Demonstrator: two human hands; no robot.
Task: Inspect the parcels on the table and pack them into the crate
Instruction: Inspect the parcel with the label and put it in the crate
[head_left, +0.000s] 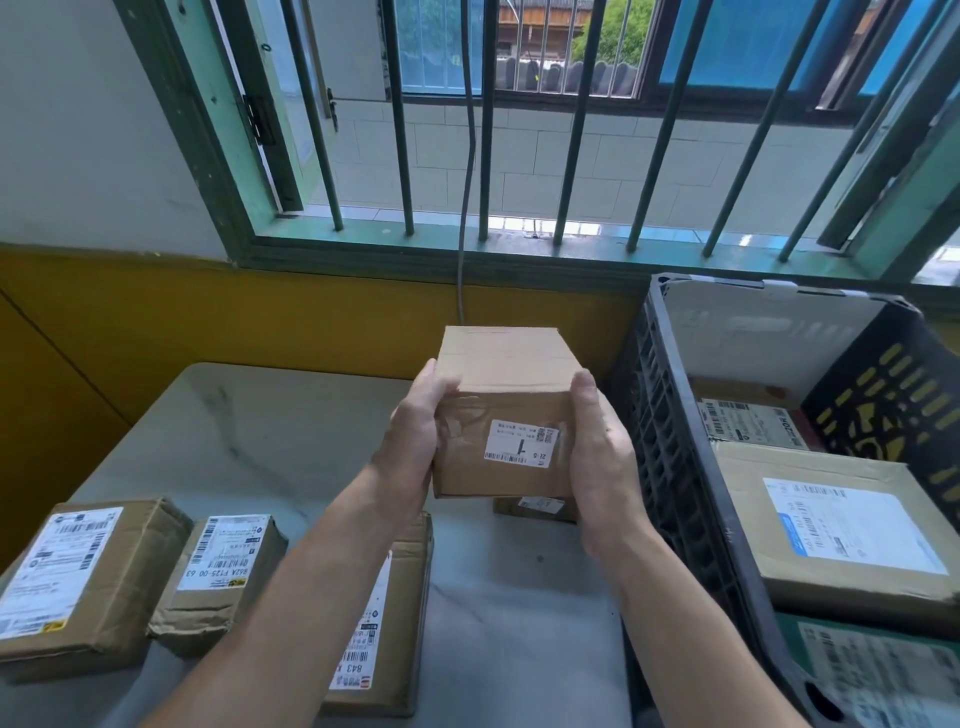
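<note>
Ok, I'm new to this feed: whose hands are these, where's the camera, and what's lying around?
No robot here: a person works bare-handed, and the only camera sits on their head, looking forward and down. The left hand and right hand grip a cardboard box by its sides, above the table, label towards the camera. On the table lie a large parcel at far left, a crumpled parcel beside it, a flat parcel under the left forearm, and a small parcel mostly hidden below the held box. The black crate at right holds several parcels.
</note>
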